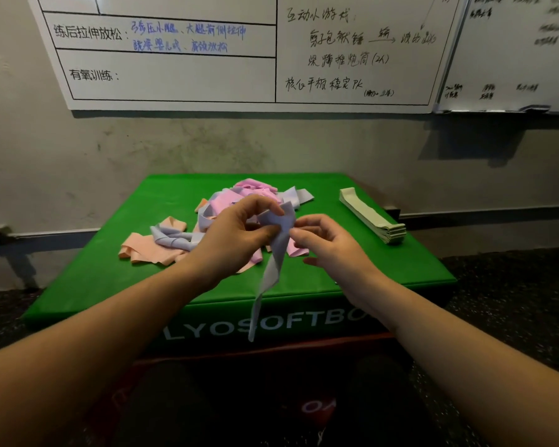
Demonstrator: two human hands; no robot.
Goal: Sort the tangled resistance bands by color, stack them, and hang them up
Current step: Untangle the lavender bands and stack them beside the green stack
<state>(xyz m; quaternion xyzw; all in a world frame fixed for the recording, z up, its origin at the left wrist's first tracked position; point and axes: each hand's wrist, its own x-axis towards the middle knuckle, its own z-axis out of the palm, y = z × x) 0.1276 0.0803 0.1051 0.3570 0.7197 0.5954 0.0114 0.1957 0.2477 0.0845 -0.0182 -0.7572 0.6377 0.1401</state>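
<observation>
Both grips pinch lavender band [279, 250], tangle [226, 217] half-hidden

Green box top [117, 253], pink, peach and lavender bands [226, 201], pale-green stack [368, 211], white board [188, 75]

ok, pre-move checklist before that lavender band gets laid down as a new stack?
1. Left hand grips lavender band: ok.
2. Right hand fingers pinch the same band: ok.
3. Band free of tangled pile: cannot tell, the hands hide its upper end.
4. Tail on the box: not ok, it hangs over the front edge.
5. Green stack tidy, apart from pile: ok.
6. Bare spot on green box top for a new stack: ok.
</observation>
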